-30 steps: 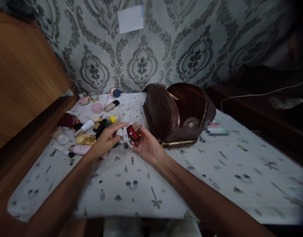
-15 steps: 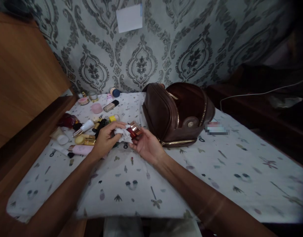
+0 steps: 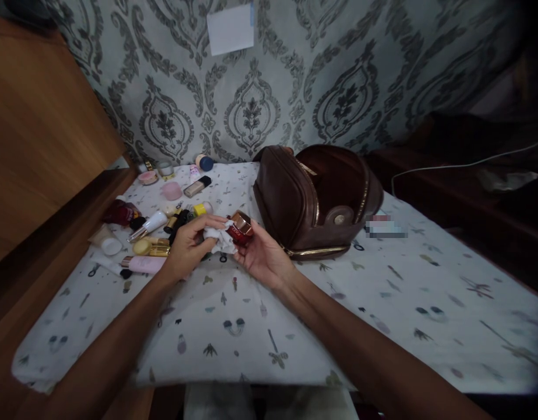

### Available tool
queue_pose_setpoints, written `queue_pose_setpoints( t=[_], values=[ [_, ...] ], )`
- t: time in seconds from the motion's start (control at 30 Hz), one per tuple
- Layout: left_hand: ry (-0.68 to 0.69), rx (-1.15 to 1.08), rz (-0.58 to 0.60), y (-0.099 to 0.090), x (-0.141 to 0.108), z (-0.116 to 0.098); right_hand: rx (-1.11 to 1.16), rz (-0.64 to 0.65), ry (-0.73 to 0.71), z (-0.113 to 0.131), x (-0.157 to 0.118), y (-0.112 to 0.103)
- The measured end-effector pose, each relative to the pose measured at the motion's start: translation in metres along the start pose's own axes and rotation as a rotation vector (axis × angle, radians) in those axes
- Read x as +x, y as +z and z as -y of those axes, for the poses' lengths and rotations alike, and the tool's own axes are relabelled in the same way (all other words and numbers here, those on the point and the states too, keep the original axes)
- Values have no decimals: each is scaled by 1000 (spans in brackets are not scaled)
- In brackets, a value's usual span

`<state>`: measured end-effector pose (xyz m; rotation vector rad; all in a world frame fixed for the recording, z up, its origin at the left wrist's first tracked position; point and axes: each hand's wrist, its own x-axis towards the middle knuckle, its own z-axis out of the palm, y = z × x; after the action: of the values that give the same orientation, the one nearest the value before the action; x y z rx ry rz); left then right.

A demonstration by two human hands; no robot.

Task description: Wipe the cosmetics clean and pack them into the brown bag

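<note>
In my right hand is a small red cosmetic jar with a shiny copper-coloured lid, tilted between thumb and fingers. My left hand pinches a crumpled white tissue, which touches the left side of the jar. Fingers and tissue cover part of the jar. Just beyond my left hand lie a yellow-capped container and some black items. A pink tube lies beside my left wrist, partly behind it.
An unzipped brown leather bag stands right of my hands. Several cosmetics, among them a foundation bottle, a pink jar and a white tube, lie at the left on the patterned tablecloth. A wooden panel borders the left side.
My right hand has turned the red jar, so its lid now faces more upward and its position is slightly further right. The tissue stays in my left hand, against the jar.
</note>
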<state>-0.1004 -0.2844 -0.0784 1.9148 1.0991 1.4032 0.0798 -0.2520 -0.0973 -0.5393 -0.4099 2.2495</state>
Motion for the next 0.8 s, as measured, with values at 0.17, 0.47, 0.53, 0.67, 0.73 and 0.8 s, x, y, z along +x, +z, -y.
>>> queue_pose_setpoints(
  t=[0.17,0.47,0.53,0.67,0.73,0.8],
  values=[
    [-19,-29,-12,3,0,-5,-5,47,3,0,-1,0],
    [18,77,1,6,0,-5,-31,-38,-30,-3,1,2],
    [18,94,5,8,-1,-6,-44,-52,-59,-4,1,2],
    [13,119,8,10,-2,-10,-84,-69,-101,-4,1,2],
    [20,120,6,10,-2,-10,-82,-84,-113,-4,0,3],
    [28,124,2,10,-2,-8,-64,-75,-112,-3,0,4]
  ],
)
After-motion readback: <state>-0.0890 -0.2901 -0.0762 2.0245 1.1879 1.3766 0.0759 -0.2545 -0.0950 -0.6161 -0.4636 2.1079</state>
